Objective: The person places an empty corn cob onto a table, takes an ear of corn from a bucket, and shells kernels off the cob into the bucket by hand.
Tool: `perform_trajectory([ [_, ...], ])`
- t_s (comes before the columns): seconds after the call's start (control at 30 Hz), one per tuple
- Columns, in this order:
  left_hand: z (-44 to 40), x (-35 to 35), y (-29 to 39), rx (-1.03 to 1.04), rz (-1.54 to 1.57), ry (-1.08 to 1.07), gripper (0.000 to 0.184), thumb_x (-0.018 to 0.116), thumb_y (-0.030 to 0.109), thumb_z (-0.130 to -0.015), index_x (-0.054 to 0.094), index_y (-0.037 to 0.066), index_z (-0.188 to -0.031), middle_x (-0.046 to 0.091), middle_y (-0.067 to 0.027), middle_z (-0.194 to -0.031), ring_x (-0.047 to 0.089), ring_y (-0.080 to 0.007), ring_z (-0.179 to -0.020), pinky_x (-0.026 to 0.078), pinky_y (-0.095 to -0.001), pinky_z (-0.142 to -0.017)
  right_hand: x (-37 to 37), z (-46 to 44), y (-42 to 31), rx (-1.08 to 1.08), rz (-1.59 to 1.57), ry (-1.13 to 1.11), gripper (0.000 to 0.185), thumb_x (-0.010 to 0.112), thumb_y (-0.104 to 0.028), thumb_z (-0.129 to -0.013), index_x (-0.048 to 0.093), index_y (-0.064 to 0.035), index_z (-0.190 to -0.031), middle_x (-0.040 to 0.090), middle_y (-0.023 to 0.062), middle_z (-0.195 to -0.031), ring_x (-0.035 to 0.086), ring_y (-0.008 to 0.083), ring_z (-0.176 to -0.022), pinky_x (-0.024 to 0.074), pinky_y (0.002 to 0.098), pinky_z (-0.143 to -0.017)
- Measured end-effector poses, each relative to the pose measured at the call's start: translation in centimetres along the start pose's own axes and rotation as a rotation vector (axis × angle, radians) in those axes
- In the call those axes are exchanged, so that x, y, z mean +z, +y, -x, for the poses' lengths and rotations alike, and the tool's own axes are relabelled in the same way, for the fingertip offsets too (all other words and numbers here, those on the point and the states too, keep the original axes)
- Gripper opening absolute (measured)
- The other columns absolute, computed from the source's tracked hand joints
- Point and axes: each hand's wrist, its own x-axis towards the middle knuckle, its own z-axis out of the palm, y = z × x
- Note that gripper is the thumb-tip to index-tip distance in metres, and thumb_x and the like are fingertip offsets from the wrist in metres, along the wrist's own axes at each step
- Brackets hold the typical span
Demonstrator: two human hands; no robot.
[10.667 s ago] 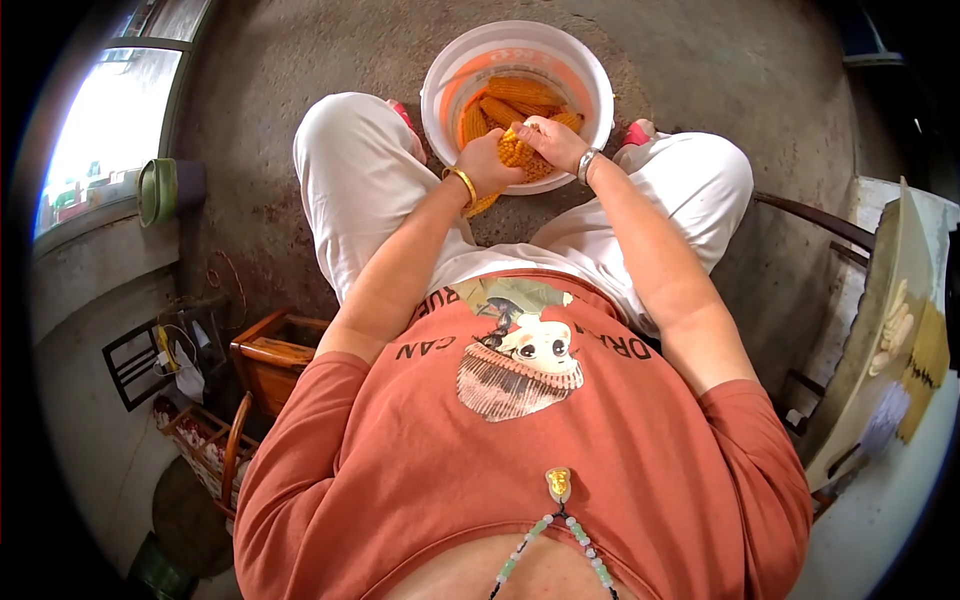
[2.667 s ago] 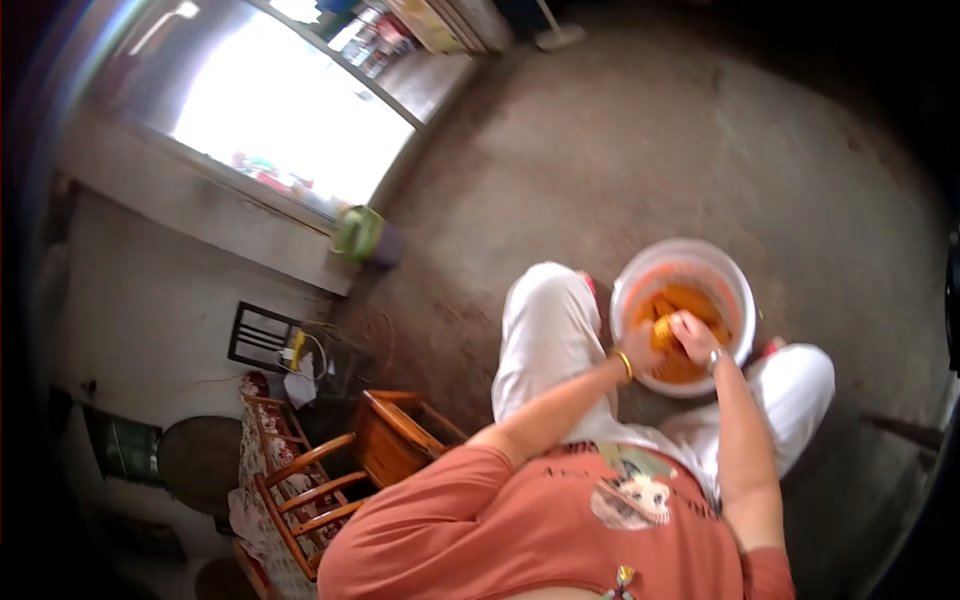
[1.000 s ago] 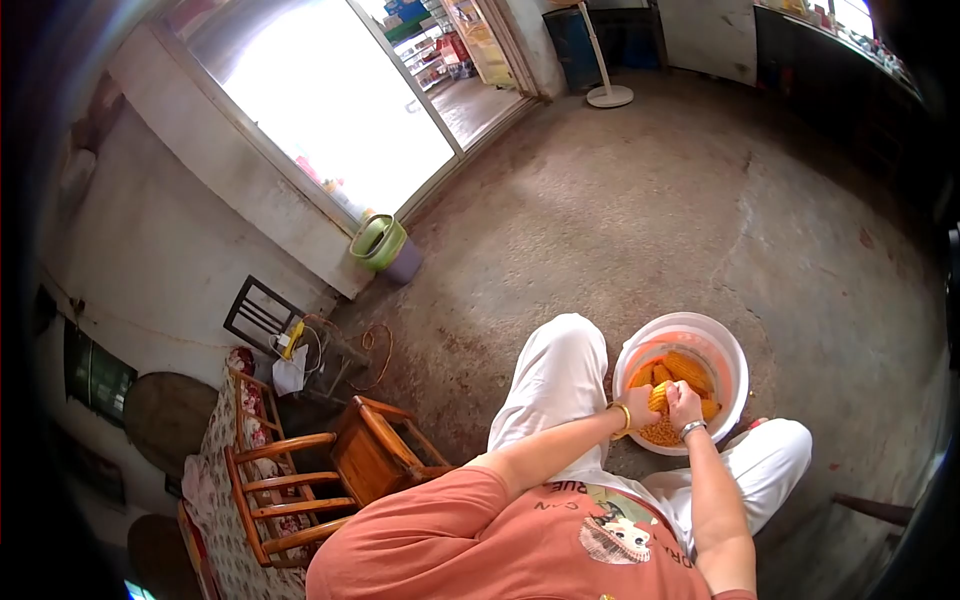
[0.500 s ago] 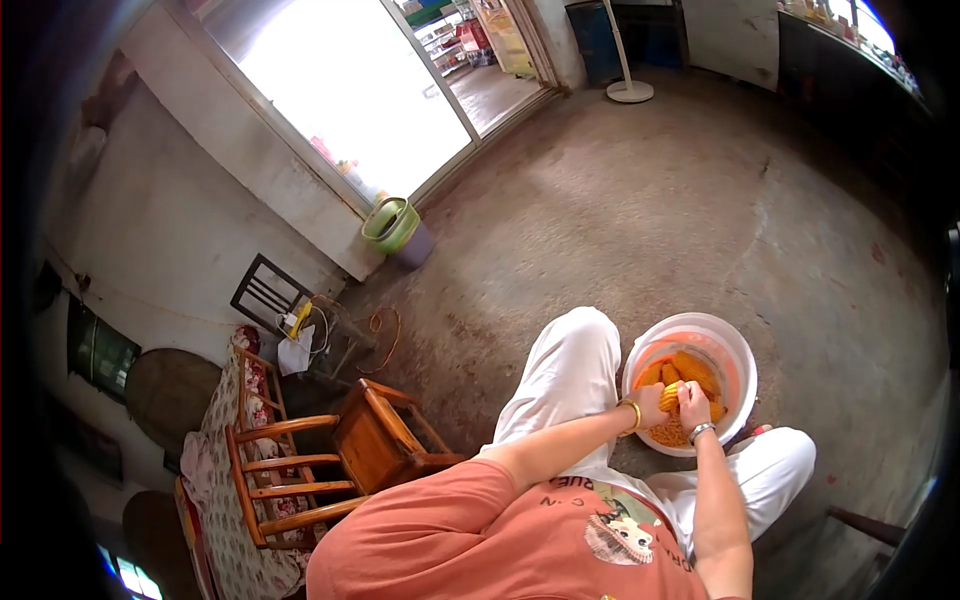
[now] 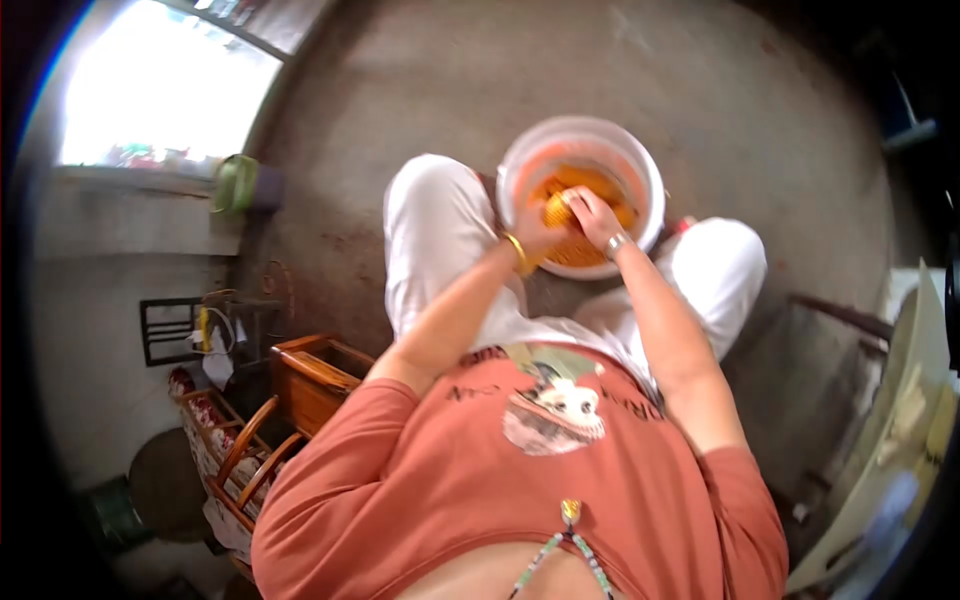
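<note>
A yellow corn cob [image 5: 558, 209] is held over a white bucket [image 5: 512, 160] between my knees. My left hand [image 5: 540, 232], with a gold bangle at the wrist, is closed around the cob. My right hand [image 5: 594, 214], wearing a silver band, presses its fingers against the cob's upper right side. Below them, the bucket holds loose corn kernels [image 5: 575, 254] and more cobs, partly hidden by my hands and blurred.
A wooden chair [image 5: 310, 385] stands to my left, with a dark metal-framed chair [image 5: 170, 332] behind it. A green and purple bin [image 5: 236, 186] is by the bright doorway. Pale boards or a basin-like edge [image 5: 895, 400] appear at the right.
My view has tilted down and swung, so the bucket now appears higher and further left. Both hands stay on the cob above the bucket.
</note>
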Motion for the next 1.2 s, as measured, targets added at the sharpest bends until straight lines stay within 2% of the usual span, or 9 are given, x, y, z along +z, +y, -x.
perform_trajectory([
  [0.13, 0.7, -0.8, 3.1, -0.176, -0.174, -0.04, 0.064, 0.081, 0.038, -0.062, 0.057, -0.004, -0.103, 0.064, -0.0185, -0.098, 0.062, -0.0251, -0.092, 0.048, -0.0361, -0.081, -0.7, 0.0, -0.2, 0.009, 0.007, 0.05, 0.04, 0.044, -0.038, -0.096, 0.058, -0.0006, -0.103, 0.063, 0.0147, -0.095, 0.059, 0.0251, -0.092, 0.0448, 0.0319, -0.084],
  [0.2, 0.8, -0.9, 3.9, -0.177, -0.326, -0.036, 0.071, 0.08, 0.04, -0.062, 0.051, -0.004, -0.109, 0.063, -0.021, -0.1, 0.062, -0.0301, -0.096, 0.048, -0.0364, -0.082, -1.1, 0.4, -1.9, 0.201, -0.075, -0.032, 0.048, 0.042, -0.046, -0.096, 0.058, -0.0004, -0.101, 0.063, 0.0149, -0.092, 0.059, 0.0248, -0.09, 0.0447, 0.0317, -0.083],
  [0.27, 1.1, -0.6, 4.8, -0.178, -0.391, -0.012, 0.07, 0.08, 0.04, -0.062, 0.051, -0.004, -0.108, 0.062, -0.0222, -0.1, 0.062, -0.0315, -0.096, 0.048, -0.0365, -0.082, -1.1, -0.1, -0.7, 0.174, -0.012, -0.044, 0.066, 0.037, -0.062, -0.092, 0.059, -0.0004, -0.098, 0.062, 0.0151, -0.085, 0.059, 0.0253, -0.085, 0.045, 0.0323, -0.079],
  [0.4, 1.2, -0.1, 6.7, -0.199, -0.603, -0.045, 0.062, 0.075, 0.042, -0.065, 0.051, 0.0, -0.104, 0.064, -0.0229, -0.093, 0.063, -0.036, -0.092, 0.049, -0.0407, -0.079, -0.9, -0.3, -1.5, 0.167, 0.045, -0.044, 0.073, 0.036, -0.068, -0.089, 0.059, 0.0008, -0.094, 0.061, 0.0152, -0.082, 0.058, 0.0256, -0.08, 0.0447, 0.034, -0.074],
  [0.6, 1.4, 0.3, 7.1, -0.251, -0.708, -0.043, 0.049, 0.072, 0.039, -0.068, 0.053, 0.005, -0.097, 0.065, -0.0207, -0.086, 0.063, -0.0375, -0.087, 0.05, -0.043, -0.075, -0.8, -0.5, -0.9, 0.132, 0.106, -0.071, 0.062, 0.043, -0.059, -0.09, 0.056, 0.0012, -0.086, 0.058, 0.0152, -0.078, 0.054, 0.0222, -0.075, 0.0438, 0.0336, -0.073],
  [0.7, 1.4, 0.2, 7.2, -0.262, -0.715, -0.053, 0.046, 0.071, 0.038, -0.069, 0.052, 0.005, -0.096, 0.064, -0.0209, -0.087, 0.062, -0.0375, -0.089, 0.05, -0.0433, -0.076, -0.9, -0.9, -0.4, 0.093, 0.061, -0.125, 0.05, 0.046, -0.051, -0.094, 0.056, -0.002, -0.092, 0.051, 0.0011, -0.077, 0.046, 0.0102, -0.073, 0.0401, 0.0262, -0.068],
  [0.8, 1.3, 0.0, 7.4, -0.283, -0.706, -0.06, 0.046, 0.071, 0.037, -0.067, 0.053, 0.004, -0.095, 0.065, -0.0207, -0.088, 0.062, -0.037, -0.089, 0.05, -0.0428, -0.077, -1.4, -0.6, -1.1, 0.093, 0.016, -0.145, 0.053, 0.047, -0.052, -0.091, 0.056, -0.0005, -0.093, 0.057, 0.0105, -0.083, 0.053, 0.0186, -0.077, 0.0439, 0.0328, -0.074],
  [0.9, 1.1, -0.5, 7.1, -0.3, -0.663, -0.082, 0.047, 0.072, 0.036, -0.066, 0.055, 0.004, -0.095, 0.065, -0.0203, -0.09, 0.063, -0.0364, -0.09, 0.05, -0.0421, -0.078, -0.9, -0.6, -0.6, -0.017, -0.043, -0.084, 0.05, 0.046, -0.049, -0.092, 0.057, -0.0008, -0.098, 0.057, 0.0086, -0.085, 0.053, 0.018, -0.078, 0.044, 0.0318, -0.075],
  [1.2, 1.0, -0.2, 7.0, -0.294, -0.661, -0.075, 0.047, 0.072, 0.034, -0.064, 0.056, 0.003, -0.094, 0.065, -0.0207, -0.09, 0.063, -0.0356, -0.089, 0.05, -0.0405, -0.077, -0.4, -0.4, -1.1, 0.094, 0.029, -0.055, 0.047, 0.052, -0.045, -0.091, 0.056, 0.0005, -0.099, 0.06, 0.0105, -0.086, 0.055, 0.0187, -0.08, 0.0452, 0.0325, -0.074],
])
